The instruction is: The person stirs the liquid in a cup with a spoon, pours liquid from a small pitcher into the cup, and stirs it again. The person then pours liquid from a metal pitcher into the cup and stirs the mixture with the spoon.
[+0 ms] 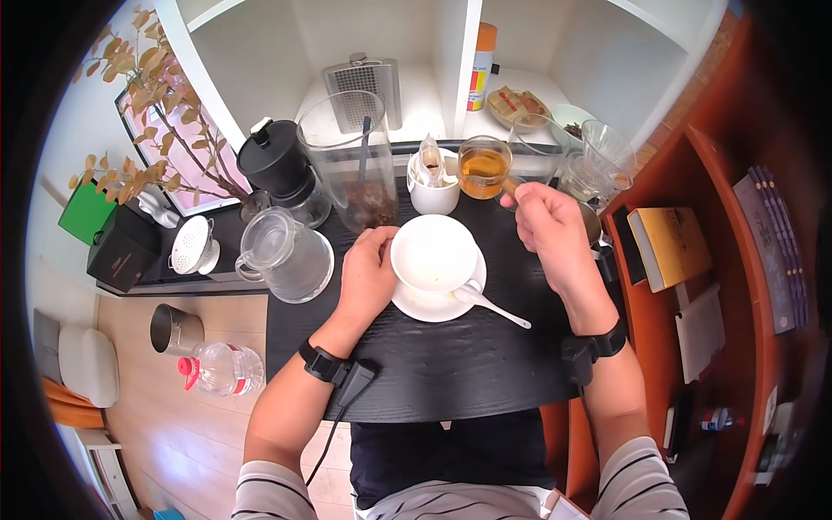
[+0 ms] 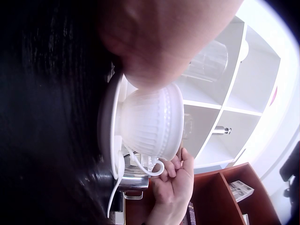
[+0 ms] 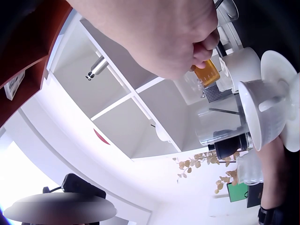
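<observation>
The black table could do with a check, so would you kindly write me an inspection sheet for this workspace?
Surface: black table, grain visible; spills: nothing seen.
Job's things: white cup on saucer, spoon resting beside it; handled glass holds amber liquid.
Clutter: glass pitcher, black grinder, tall glass container and white mug crowd the far side.
Hands: left hand at the cup's side, grip unclear; right hand grips the glass's handle.
Cables: left wrist's cable hangs past the near edge.
Surroundings: white shelving behind, red-brown bookshelf at right, water bottle on the floor.
</observation>
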Demonstrator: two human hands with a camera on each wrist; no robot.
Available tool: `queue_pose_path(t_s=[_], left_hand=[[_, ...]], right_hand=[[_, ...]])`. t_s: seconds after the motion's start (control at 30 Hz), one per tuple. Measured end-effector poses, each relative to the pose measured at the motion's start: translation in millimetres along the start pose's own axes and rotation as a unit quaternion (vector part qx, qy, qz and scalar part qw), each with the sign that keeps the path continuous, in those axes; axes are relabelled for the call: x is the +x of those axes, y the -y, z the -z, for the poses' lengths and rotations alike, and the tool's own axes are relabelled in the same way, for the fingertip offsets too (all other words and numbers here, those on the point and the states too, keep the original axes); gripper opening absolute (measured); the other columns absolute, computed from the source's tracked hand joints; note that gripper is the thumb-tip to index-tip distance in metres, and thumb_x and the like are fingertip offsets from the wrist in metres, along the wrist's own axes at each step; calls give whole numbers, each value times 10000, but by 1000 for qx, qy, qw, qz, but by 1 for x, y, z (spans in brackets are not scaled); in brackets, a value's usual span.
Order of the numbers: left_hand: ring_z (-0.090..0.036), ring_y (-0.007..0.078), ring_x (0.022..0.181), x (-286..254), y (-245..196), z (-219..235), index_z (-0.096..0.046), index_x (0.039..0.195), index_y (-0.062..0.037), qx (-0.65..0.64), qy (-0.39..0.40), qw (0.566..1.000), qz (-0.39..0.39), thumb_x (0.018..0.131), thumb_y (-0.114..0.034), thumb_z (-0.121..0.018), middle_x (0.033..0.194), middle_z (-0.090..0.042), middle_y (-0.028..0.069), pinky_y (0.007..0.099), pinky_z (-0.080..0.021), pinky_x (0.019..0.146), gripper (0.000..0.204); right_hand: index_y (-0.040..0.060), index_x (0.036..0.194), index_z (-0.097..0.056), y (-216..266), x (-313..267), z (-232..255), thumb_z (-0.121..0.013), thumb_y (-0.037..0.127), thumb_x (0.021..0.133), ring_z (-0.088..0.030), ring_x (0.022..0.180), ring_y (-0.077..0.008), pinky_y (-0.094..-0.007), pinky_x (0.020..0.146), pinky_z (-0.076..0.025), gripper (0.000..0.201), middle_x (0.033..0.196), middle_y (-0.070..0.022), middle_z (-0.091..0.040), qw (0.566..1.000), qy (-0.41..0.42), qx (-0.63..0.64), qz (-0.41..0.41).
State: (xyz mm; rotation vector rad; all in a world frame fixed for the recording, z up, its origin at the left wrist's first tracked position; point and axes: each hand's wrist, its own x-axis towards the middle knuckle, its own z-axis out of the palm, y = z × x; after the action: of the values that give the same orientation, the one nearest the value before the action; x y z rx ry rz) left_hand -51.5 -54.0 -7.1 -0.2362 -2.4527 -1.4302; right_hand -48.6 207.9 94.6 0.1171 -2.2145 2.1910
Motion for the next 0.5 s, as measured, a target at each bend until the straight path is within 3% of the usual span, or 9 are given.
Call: queue_pose_path(t_s=[0.5], left_hand=[[-675, 282, 785, 0, -1, 0, -745, 1152, -7, 5, 4, 1000, 0, 998, -46, -652, 924, -686, 154, 370, -540, 752, 183]], right_hand=[[-2, 1016, -719, -22, -8, 0, -596, 215, 1104, -349, 562, 7, -237, 504, -257, 264, 647, 116, -428, 1000, 18, -13, 16]])
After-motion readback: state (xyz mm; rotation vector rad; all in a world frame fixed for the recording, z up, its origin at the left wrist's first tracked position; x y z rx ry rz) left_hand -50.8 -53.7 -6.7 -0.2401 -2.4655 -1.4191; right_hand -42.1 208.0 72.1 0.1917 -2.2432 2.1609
